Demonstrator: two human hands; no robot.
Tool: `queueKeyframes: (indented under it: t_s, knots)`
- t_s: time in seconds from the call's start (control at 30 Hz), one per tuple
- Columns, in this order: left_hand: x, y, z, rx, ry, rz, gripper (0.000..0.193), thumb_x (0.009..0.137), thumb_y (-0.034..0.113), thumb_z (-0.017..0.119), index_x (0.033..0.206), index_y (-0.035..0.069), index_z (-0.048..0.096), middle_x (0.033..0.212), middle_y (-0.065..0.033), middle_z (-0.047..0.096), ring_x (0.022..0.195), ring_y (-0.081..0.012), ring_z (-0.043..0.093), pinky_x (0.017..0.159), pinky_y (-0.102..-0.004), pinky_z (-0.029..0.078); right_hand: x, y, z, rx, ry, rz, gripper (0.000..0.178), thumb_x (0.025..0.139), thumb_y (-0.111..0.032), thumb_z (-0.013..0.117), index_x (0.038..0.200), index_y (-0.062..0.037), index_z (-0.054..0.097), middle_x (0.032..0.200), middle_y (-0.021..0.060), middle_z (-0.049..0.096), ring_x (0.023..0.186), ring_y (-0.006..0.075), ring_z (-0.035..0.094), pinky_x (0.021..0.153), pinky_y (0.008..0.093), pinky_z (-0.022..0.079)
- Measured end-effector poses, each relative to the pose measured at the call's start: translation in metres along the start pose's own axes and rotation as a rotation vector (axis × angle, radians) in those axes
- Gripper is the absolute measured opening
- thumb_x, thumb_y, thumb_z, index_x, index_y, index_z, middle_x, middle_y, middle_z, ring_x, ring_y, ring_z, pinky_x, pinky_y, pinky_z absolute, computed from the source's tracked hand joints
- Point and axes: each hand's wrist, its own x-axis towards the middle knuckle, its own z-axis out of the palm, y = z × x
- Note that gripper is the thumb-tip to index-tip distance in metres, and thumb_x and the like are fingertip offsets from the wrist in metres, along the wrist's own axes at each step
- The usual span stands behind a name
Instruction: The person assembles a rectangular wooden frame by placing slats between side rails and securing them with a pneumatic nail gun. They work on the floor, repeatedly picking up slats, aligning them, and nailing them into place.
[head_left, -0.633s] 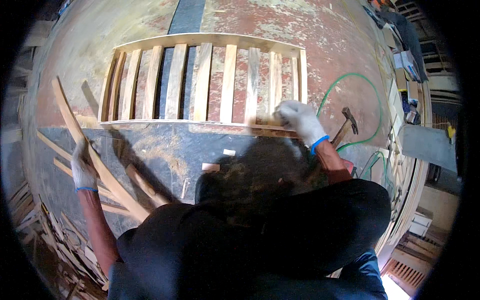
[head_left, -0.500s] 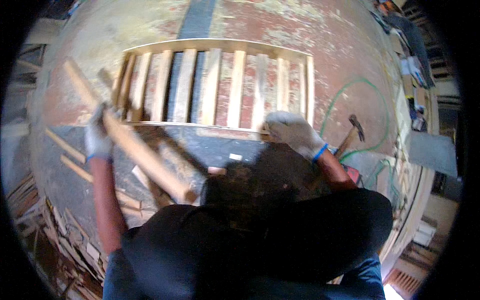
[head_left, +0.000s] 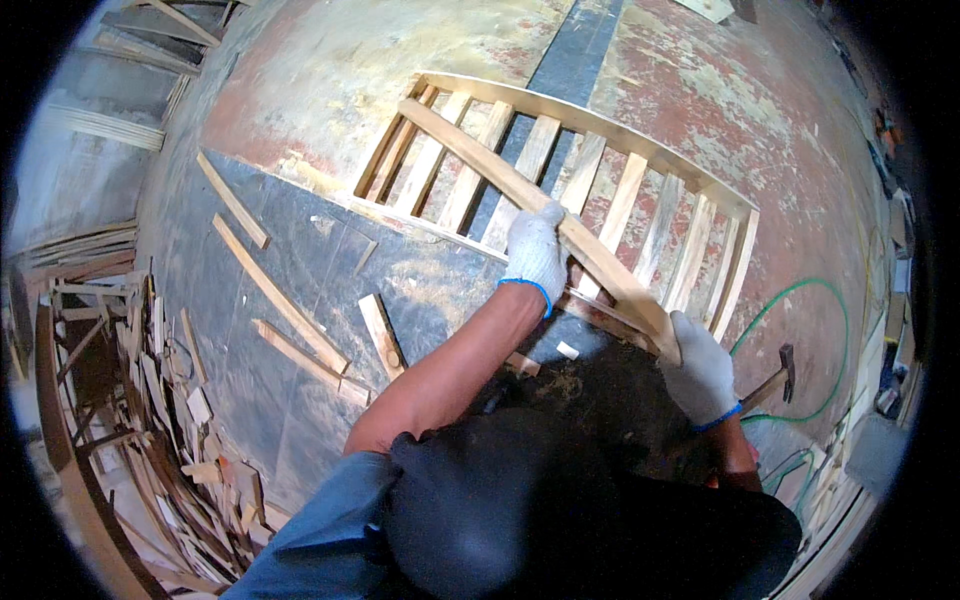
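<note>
A long squared wooden plank lies slantwise over a slatted wooden frame on the floor. My left hand, in a white glove with a blue cuff, is closed around the plank near its middle. Gloved the same way, my right hand grips the plank's near right end; part of its fingers is hidden. Several slats run across the frame between its long rails, and the plank hides parts of them.
A hammer lies right of my right hand, beside a green hose or cord. Loose wooden strips and a short wood piece lie on the floor at left. Scrap wood is heaped at the lower left.
The plank has moved from left of the frame to over it. My right hand has left the frame's near rail and now holds the plank's end. The view has turned.
</note>
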Motion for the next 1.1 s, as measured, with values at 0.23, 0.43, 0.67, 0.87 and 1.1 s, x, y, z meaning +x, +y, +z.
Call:
queueKeyframes:
  t_s: [0.23,0.43,0.67,0.87,1.1]
  knots:
    - [0.002,-0.006,-0.015,0.057,-0.09,-0.052,0.018,0.1,0.012,0.06,0.115,0.003,0.057,0.107,-0.0109,0.062,0.099,-0.0239,0.063,0.087,-0.0385,0.056,0.025,0.026,-0.025,0.109,-0.244,-0.018,0.036,0.092,-0.035,0.064,0.122,-0.0138,0.065,0.1,0.0208,0.072,0.099,0.0436,0.068,0.086,0.0497,0.054]
    - [-0.016,0.017,-0.018,0.687,-0.159,0.102,0.025,0.098,0.016,0.062,0.116,-0.001,0.064,0.103,-0.0139,0.069,0.097,-0.0251,0.068,0.088,-0.0385,0.056,0.038,0.059,-0.037,0.3,-0.286,-0.031,0.042,0.084,-0.023,0.065,0.124,-0.0125,0.069,0.101,0.0199,0.073,0.095,0.0378,0.072,0.087,0.0437,0.056]
    - [-0.03,0.047,0.023,1.753,-0.759,1.002,0.048,0.089,0.032,0.072,0.126,0.003,0.063,0.116,-0.0201,0.067,0.109,-0.0393,0.063,0.097,-0.0497,0.048,0.05,0.065,-0.049,0.322,-0.352,-0.007,0.042,0.081,-0.019,0.069,0.121,-0.0089,0.072,0.096,0.0163,0.075,0.091,0.0267,0.074,0.087,0.0381,0.057]
    - [0.016,0.028,0.039,2.123,-0.997,0.813,0.039,0.091,0.044,0.069,0.102,0.007,0.067,0.096,-0.0169,0.07,0.092,-0.0379,0.069,0.082,-0.0503,0.053,0.062,0.082,-0.042,0.396,-0.211,-0.017,0.048,0.081,-0.018,0.07,0.127,-0.0046,0.07,0.108,0.0195,0.076,0.101,0.0298,0.074,0.095,0.0368,0.055]
    - [0.048,0.018,0.053,2.097,-0.88,0.981,0.039,0.091,0.048,0.068,0.091,0.01,0.071,0.089,-0.0165,0.072,0.085,-0.0382,0.07,0.075,-0.0504,0.054,0.065,0.123,-0.034,0.262,0.33,0.042,0.058,0.087,-0.034,0.075,0.134,-0.0031,0.064,0.13,0.0213,0.067,0.121,0.0352,0.065,0.104,0.0433,0.05]
